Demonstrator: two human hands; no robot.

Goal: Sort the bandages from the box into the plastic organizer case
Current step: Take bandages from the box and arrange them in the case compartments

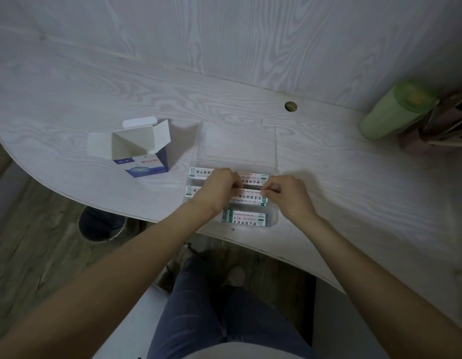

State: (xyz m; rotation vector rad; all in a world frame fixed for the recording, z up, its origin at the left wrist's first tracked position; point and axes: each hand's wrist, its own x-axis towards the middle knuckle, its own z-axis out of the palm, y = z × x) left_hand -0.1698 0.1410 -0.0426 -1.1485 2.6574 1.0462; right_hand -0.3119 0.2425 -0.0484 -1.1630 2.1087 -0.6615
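Note:
A clear plastic organizer case (274, 216) lies open near the table's front edge, its lid (237, 143) flat behind it. Bandage strips fill its rows: a far strip (253, 175), a middle strip (250, 199) and a near strip (246, 218). My left hand (217, 189) and my right hand (286, 195) sit over the case, fingers curled, both pinching the middle strip from either side. The blue and white bandage box (144, 151) stands open to the left, and its inside looks empty.
A green cylindrical bottle (390, 110) and brown items stand at the far right. A round cable hole (290, 106) is in the table behind the case. A dark bin (100, 226) sits on the floor below the table edge.

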